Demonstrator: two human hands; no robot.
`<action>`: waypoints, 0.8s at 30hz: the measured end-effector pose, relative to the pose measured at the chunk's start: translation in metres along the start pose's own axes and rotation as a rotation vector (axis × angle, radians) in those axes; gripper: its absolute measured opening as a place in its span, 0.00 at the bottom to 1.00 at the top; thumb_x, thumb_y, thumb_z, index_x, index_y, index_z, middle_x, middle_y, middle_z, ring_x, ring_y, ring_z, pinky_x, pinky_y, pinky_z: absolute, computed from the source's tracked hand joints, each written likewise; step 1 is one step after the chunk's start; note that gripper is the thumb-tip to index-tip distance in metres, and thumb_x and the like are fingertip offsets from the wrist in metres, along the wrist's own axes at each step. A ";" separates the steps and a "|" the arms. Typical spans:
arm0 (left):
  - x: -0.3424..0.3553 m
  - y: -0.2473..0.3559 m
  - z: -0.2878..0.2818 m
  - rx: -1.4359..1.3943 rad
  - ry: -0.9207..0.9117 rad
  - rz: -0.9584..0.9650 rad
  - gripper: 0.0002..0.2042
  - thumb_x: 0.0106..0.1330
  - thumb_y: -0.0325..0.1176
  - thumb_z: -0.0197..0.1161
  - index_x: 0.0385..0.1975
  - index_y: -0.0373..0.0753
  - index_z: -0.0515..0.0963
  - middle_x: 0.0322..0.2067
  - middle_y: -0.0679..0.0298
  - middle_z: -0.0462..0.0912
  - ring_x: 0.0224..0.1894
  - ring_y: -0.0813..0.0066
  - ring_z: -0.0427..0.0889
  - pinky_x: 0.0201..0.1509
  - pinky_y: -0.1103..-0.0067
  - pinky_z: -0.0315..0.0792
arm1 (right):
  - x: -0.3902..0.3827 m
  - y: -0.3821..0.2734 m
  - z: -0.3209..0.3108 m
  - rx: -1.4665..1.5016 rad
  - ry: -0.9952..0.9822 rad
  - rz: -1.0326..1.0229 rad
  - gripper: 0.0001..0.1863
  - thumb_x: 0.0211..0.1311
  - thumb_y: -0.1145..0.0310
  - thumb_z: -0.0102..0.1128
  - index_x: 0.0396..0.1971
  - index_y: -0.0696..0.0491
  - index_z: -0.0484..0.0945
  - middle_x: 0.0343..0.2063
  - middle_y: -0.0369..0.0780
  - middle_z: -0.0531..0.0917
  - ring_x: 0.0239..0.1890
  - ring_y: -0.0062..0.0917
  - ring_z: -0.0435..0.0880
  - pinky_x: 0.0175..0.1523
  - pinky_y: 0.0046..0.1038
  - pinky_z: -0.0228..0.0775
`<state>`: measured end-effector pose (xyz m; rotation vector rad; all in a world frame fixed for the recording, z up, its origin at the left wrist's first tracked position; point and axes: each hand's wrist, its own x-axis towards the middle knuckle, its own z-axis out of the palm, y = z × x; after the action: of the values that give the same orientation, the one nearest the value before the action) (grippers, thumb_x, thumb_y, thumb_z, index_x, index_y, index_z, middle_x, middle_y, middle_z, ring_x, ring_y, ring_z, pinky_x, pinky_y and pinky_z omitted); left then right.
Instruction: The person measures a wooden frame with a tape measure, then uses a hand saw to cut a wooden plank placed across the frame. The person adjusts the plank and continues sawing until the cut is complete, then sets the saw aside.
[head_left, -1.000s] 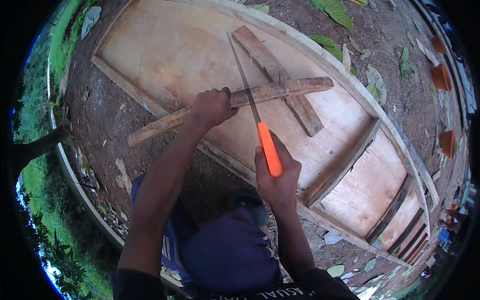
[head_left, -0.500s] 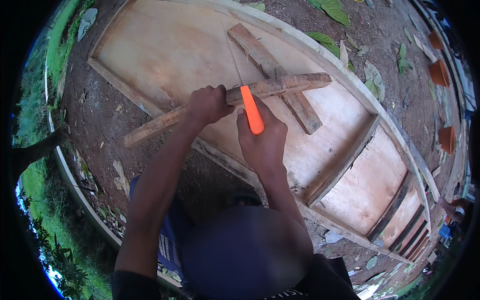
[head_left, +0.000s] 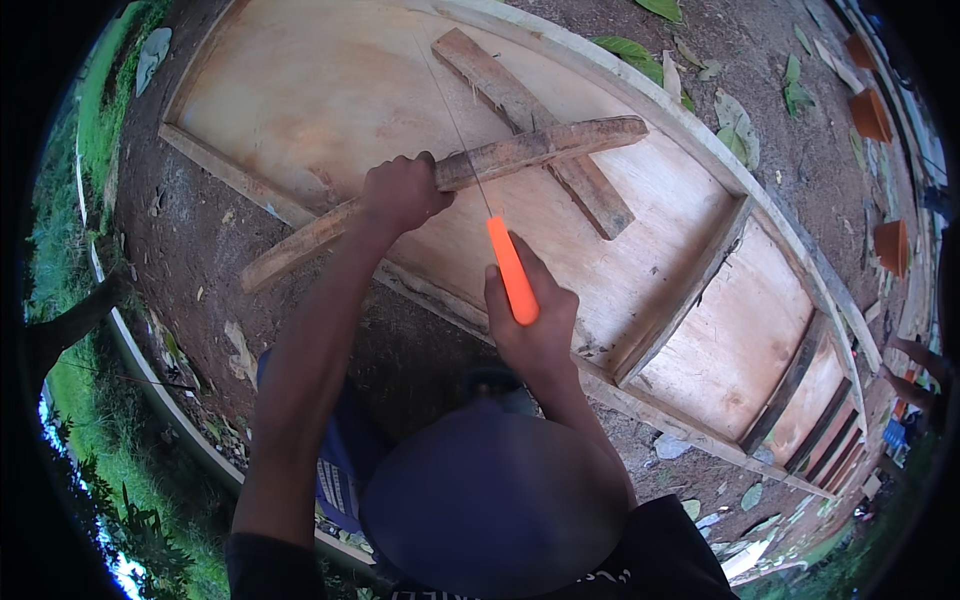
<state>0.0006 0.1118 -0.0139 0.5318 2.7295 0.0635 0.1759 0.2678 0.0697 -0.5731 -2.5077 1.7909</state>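
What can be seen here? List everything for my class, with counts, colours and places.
Framed wooden panel: 1, pale brown, centre
Lower wooden strip: 1, brown, on the panel
Upper wooden strip: 1, brown, across the lower strip
Handsaw: 1, orange handle, blade across the upper strip
Flowerpots: 3, terracotta, right edge
Soil: one area, brown, around the panel
Leaves: many, green and grey, on the soil
Grass: one area, green, left
Branch: 1, dark, left
Rounded item, kind unclear: 1, dark blue, lower centre
Small item, kind unclear: 1, blue, far right
Another person: 1, partly visible, far right
Sleeves: 2, black, bottom
Left hand: 1, bare, gripping the upper strip
Right hand: 1, bare, gripping the handsaw
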 end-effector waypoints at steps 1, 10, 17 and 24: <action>0.001 -0.008 -0.003 -0.005 -0.015 -0.044 0.25 0.57 0.54 0.73 0.40 0.37 0.80 0.31 0.49 0.87 0.37 0.48 0.88 0.44 0.58 0.82 | -0.043 0.010 -0.012 0.012 0.011 -0.016 0.23 0.67 0.71 0.65 0.60 0.61 0.78 0.33 0.44 0.88 0.33 0.23 0.87 0.41 0.25 0.78; 0.004 0.007 -0.005 -0.016 0.039 0.017 0.24 0.56 0.53 0.73 0.40 0.37 0.80 0.30 0.50 0.87 0.37 0.50 0.88 0.43 0.59 0.82 | 0.042 -0.008 0.007 0.010 -0.024 0.020 0.25 0.66 0.70 0.65 0.60 0.62 0.76 0.38 0.51 0.88 0.34 0.40 0.91 0.39 0.32 0.82; 0.001 0.002 -0.013 -0.017 -0.053 -0.061 0.24 0.56 0.52 0.73 0.40 0.37 0.81 0.34 0.48 0.87 0.39 0.50 0.89 0.45 0.60 0.83 | -0.124 -0.003 -0.060 -0.139 -0.070 -0.034 0.24 0.65 0.69 0.66 0.60 0.59 0.78 0.44 0.50 0.89 0.41 0.37 0.92 0.44 0.31 0.84; 0.013 0.011 -0.014 0.008 0.030 -0.014 0.24 0.56 0.52 0.73 0.40 0.36 0.81 0.35 0.48 0.87 0.40 0.49 0.89 0.47 0.59 0.82 | 0.048 0.009 0.011 0.085 0.023 -0.118 0.25 0.65 0.69 0.65 0.62 0.56 0.77 0.41 0.51 0.88 0.35 0.40 0.91 0.42 0.33 0.83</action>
<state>-0.0122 0.1269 -0.0039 0.5175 2.7639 0.0580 0.1309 0.2743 0.0478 -0.4301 -2.3831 1.8270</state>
